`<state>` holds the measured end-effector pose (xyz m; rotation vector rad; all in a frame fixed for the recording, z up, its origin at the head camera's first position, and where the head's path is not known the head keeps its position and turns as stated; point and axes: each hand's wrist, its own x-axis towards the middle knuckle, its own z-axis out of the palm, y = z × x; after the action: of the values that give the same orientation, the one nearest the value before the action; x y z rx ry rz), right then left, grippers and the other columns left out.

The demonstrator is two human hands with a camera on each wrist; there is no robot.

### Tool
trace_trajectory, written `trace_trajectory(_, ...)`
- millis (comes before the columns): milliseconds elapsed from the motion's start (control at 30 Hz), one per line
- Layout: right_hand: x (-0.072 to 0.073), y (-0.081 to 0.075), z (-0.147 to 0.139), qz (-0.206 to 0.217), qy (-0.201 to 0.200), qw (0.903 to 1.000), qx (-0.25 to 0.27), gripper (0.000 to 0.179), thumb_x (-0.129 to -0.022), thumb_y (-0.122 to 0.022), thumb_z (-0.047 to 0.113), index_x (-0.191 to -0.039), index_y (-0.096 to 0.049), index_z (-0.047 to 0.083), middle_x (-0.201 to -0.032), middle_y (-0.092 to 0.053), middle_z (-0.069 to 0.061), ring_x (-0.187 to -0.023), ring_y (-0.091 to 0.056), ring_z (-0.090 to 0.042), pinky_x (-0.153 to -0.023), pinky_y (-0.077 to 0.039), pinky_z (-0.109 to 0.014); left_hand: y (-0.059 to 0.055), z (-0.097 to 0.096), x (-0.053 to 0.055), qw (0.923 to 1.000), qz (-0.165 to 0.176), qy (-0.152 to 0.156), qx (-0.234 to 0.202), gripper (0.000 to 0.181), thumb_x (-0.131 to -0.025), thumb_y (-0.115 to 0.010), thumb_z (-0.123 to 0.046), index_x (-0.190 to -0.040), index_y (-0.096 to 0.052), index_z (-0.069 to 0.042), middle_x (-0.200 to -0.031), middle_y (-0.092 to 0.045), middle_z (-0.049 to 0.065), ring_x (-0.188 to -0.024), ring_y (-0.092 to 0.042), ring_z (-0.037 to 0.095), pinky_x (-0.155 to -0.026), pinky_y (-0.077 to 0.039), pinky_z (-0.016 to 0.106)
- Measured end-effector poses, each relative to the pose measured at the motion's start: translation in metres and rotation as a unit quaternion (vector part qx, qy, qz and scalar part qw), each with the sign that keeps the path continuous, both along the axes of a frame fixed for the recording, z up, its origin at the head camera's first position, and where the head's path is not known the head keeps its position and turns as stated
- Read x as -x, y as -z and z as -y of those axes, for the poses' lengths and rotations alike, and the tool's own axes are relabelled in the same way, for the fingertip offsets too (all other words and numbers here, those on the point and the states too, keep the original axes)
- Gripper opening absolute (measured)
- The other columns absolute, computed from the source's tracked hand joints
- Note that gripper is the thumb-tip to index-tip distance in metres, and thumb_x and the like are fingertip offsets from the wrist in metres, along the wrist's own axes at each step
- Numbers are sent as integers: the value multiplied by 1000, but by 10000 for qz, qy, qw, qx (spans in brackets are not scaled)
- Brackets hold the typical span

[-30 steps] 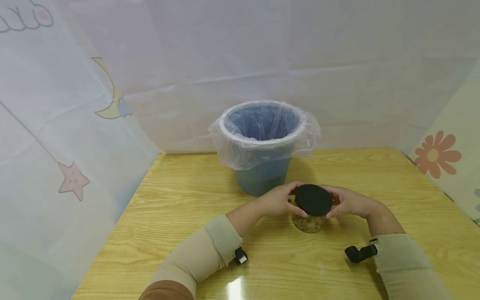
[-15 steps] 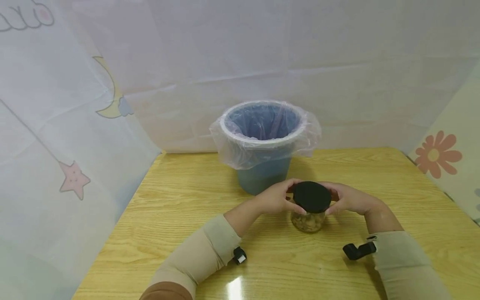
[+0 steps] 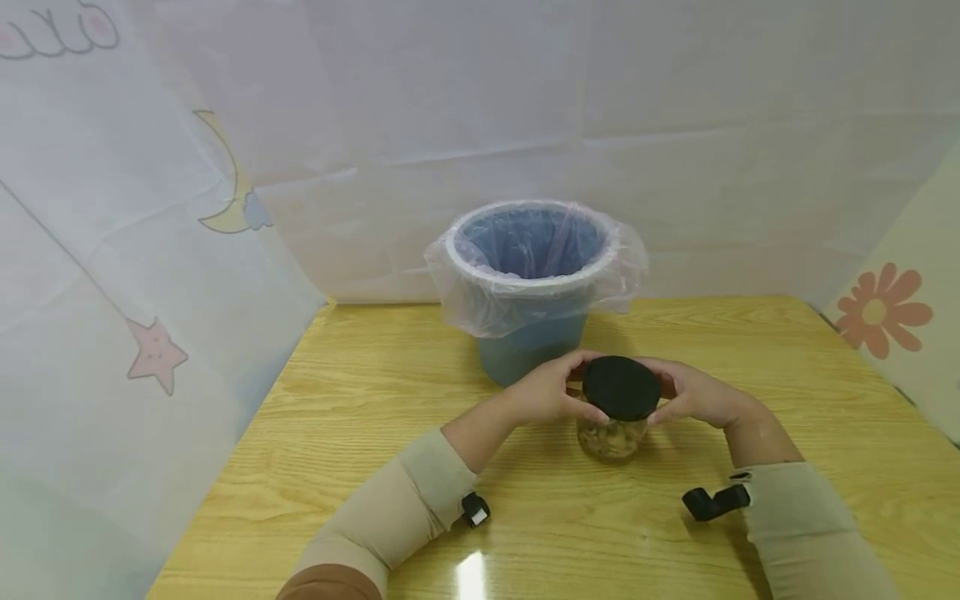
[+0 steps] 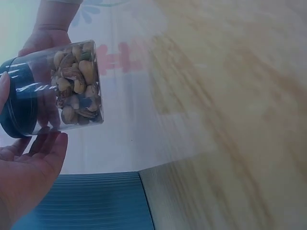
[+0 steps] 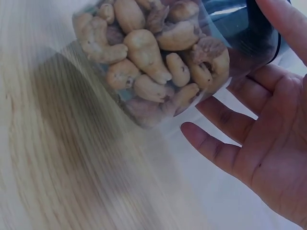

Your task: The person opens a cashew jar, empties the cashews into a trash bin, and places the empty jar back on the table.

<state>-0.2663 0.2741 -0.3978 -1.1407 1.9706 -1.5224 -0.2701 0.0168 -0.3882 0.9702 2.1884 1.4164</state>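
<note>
A clear jar of mixed nuts [image 3: 612, 439] with a wide dark lid [image 3: 622, 388] is held between both hands, in front of the bin. My left hand [image 3: 551, 392] grips it from the left, thumb at the near side and fingers round the back near the lid. From the right, my right hand [image 3: 697, 396] holds it the same way. Cashews [image 5: 144, 52] and other nuts show through the wall in the right wrist view. In the left wrist view the jar's base [image 4: 98, 84] stands apart from the wooden surface.
A blue bin [image 3: 525, 346] lined with a translucent pinkish bag [image 3: 480, 308] stands just behind the hands on the wooden table [image 3: 360, 375]. A printed cloth [image 3: 375, 125] hangs behind and at both sides.
Both hands have raised the jar slightly, moving it a little left and up in the head view. More of its clear wall shows below the lid. The bin stays put.
</note>
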Motion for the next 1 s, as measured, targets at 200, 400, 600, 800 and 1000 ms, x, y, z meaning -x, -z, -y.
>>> trace_trajectory(200, -1, -3, 3, -140, -5, 9998, 112, 65, -78, -61, -13, -136, -34, -4, -129, -50, -10, -116, -50, -20, -95, -38, -25, -3, 4, -2, 9995, 61, 41, -311, 74, -69, -80, -19, -132, -42, -22, -122, -51, -11, -110, -49, 2, -85, -46, 19)
trace_trajectory(400, -4, -10, 8, -152, 17, 9997, 168, 65, -77, -63, -12, -135, -33, -7, -126, -52, -6, -113, -53, -20, -93, -41, -27, -8, 9, -4, 9987, -11, 106, -492, 74, -70, -80, -18, -133, -42, -23, -122, -51, -11, -110, -49, 1, -86, -45, 20)
trace_trajectory(600, -5, -14, 12, -173, -25, 9995, 265, 68, -77, -65, -11, -136, -32, -8, -128, -52, -6, -112, -53, -21, -92, -43, -30, -14, 13, -8, 9982, -34, 85, -600, 73, -70, -80, -16, -132, -43, -21, -121, -52, -10, -108, -51, 1, -86, -45, 20)
trace_trajectory(800, -7, -19, 16, -172, -141, 9988, 440, 68, -77, -66, -9, -135, -31, -8, -127, -52, -7, -112, -52, -20, -92, -43, -29, -18, 15, -13, 9974, -2, 44, -719, 73, -69, -79, -13, -132, -43, -20, -120, -53, -6, -107, -52, 3, -86, -45, 20)
trace_trajectory(1000, -9, -27, 21, -262, -217, 9980, 542, 66, -78, -66, -5, -134, -32, -7, -125, -51, -8, -111, -53, -20, -89, -45, -31, -22, 19, -19, 9951, -71, 6, -981, 73, -69, -79, -6, -131, -41, -14, -122, -51, 2, -107, -53, 7, -87, -45, 21)
